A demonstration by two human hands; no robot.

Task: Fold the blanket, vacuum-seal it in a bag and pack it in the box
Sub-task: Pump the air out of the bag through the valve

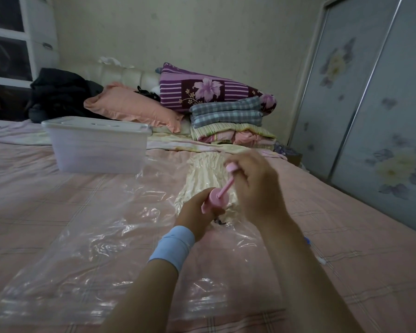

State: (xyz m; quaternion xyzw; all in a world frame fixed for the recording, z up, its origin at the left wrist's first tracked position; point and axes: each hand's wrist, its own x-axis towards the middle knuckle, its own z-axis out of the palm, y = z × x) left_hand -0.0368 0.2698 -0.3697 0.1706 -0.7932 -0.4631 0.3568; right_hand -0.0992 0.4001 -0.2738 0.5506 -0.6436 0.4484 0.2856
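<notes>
A home bedroom: bed (346, 236), pillow (130, 106), sliding wardrobe (382, 92).

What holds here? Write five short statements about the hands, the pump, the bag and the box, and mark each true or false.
1. The left hand grips the body of the pink pump. True.
2. The right hand lies flat on the bed. False: its fingers hold the pump's handle, which is drawn out.
3. The cream blanket is inside the clear bag. True.
4. The white box stands open. False: its lid is on.
5. The blue wristband is on the right wrist. False: it is on the left wrist.
</notes>
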